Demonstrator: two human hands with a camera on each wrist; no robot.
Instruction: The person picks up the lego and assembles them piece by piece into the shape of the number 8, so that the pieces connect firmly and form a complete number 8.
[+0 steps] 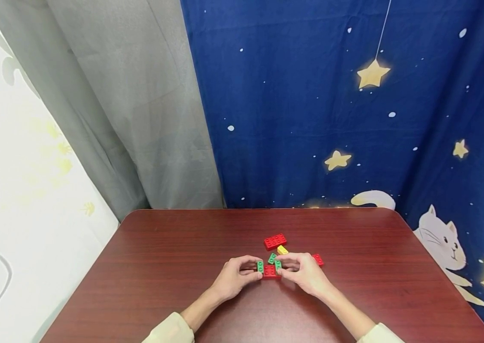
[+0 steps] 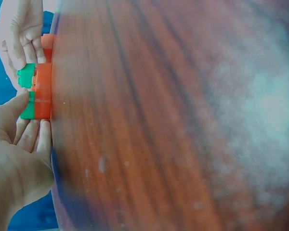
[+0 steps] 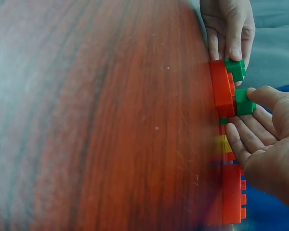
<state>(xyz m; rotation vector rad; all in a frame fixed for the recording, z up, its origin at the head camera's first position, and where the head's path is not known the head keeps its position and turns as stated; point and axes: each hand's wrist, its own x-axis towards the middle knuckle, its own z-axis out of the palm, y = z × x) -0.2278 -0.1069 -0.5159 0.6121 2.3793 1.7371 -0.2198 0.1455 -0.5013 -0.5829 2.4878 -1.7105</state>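
Note:
A red building brick [image 1: 270, 271] with studs on top lies on the table between both hands. My left hand [image 1: 231, 278] pinches a green brick [image 1: 260, 266] between thumb and fingers; it sits on the red brick's left end. With thumb and fingertips, my right hand [image 1: 307, 274] grips a second green brick [image 1: 278, 266] at the red brick's right end. In the right wrist view this second green brick [image 3: 244, 101] stands right at the red brick's [image 3: 223, 89] studs. Red studs show between the two green bricks.
Just behind the hands lie a small green brick [image 1: 272, 258] and a yellow brick [image 1: 282, 250]. Farther back is a long red brick [image 1: 275, 241]. Another red brick [image 1: 318, 259] shows partly beyond the right hand. A curtain [image 1: 293, 119] hangs behind the brown table [image 1: 173, 247].

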